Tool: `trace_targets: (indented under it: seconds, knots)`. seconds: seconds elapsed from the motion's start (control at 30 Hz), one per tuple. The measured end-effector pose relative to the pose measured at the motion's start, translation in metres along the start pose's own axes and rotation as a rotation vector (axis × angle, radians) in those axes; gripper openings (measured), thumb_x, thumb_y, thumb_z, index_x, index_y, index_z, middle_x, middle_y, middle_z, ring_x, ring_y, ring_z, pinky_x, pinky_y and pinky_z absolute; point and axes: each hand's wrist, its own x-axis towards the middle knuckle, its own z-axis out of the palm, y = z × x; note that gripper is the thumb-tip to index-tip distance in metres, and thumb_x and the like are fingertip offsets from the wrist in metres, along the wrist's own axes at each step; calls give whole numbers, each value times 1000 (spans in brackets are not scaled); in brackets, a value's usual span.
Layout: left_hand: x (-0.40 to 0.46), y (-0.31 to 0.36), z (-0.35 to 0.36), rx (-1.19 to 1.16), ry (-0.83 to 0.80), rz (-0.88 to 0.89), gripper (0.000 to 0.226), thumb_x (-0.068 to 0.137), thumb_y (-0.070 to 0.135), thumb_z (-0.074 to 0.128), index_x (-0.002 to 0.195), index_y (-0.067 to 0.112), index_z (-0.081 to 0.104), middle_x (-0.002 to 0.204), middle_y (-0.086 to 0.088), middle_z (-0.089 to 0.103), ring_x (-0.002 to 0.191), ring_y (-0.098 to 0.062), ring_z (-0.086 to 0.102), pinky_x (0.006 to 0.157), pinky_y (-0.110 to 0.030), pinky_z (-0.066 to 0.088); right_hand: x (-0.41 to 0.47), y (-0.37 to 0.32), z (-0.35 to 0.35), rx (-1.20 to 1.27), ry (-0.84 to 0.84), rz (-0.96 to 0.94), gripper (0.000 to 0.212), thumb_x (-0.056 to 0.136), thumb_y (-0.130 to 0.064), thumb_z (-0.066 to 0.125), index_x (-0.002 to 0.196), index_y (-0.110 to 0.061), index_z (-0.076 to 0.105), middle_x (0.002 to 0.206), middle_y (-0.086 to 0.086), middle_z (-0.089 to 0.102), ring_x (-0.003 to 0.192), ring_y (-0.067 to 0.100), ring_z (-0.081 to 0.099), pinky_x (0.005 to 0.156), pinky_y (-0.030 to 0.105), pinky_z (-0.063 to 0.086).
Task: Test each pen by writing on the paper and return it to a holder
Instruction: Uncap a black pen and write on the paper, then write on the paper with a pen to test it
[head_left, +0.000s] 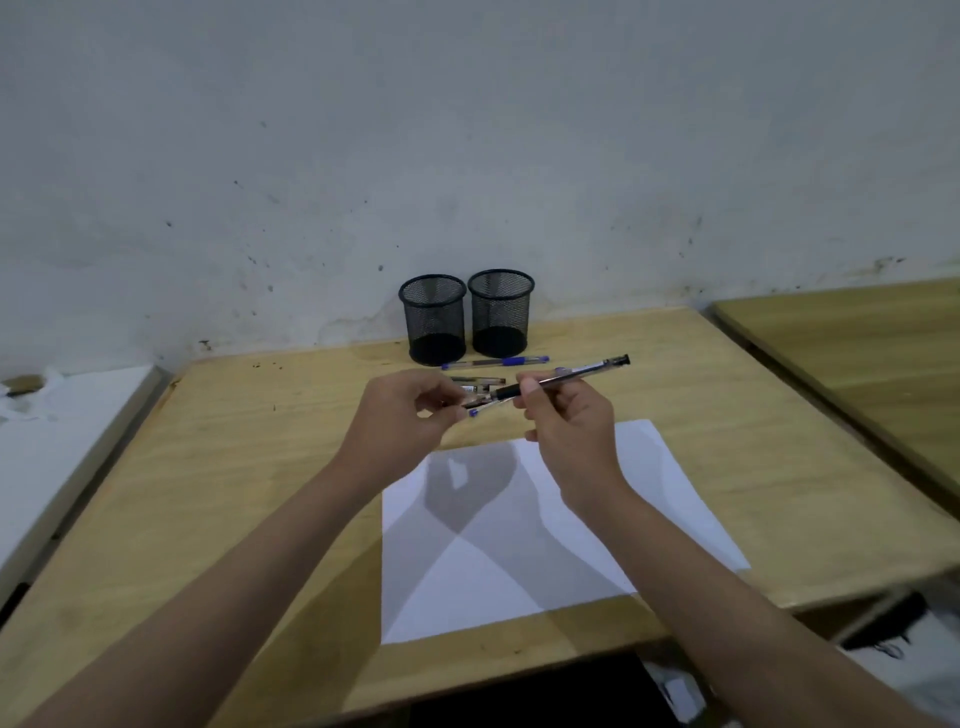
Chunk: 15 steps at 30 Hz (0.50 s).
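Above the paper (519, 519), I've got both hands up: my right hand (566, 421) grips the pen (561, 379) mid-barrel, tip toward my left hand (410, 410), whose fingers pinch at the tip end, probably the cap, so I can write. More pens (496, 362) lie on the counter (234, 467) before two mesh holders (434, 317).

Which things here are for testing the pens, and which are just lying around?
For the job: the pen held by the right hand, the left hand at its tip, the loose pens, the paper, two mesh holders.

Just lying about: the crumpled scraps at the far left, the neighbouring table.
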Motion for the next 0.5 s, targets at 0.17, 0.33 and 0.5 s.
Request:
trace_targets:
  seconds: [0.17, 0.33, 0.5]
  knots:
    - [-5, 34, 20, -36, -37, 72, 16, 72, 7, 75, 81, 20, 72, 79, 9, 71, 77, -10, 67, 76, -21, 53, -6, -8, -30, -25, -3, -67, 16, 90, -13, 61, 79, -24, 66, 71, -3, 67, 65, -2, 61, 65, 26, 47]
    - [-10, 69, 46, -91, -19, 98, 15, 73, 6, 74, 79, 19, 72, 79, 3, 71, 76, -10, 66, 77, -23, 52, -14, -22, -67, 44, 25, -118, 15, 89, -10, 61, 82, -21, 68, 70, -4, 63, 66, 4, 57, 58, 24, 49]
    - [-21, 109, 86, -125, -27, 240, 16, 71, 0, 73, 79, 14, 73, 74, 5, 70, 74, -8, 64, 70, -12, 48, -25, -30, -119, 85, 85, -151, 18, 91, -9, 58, 82, -21, 67, 71, -4, 62, 71, 10, 58, 57, 22, 50]
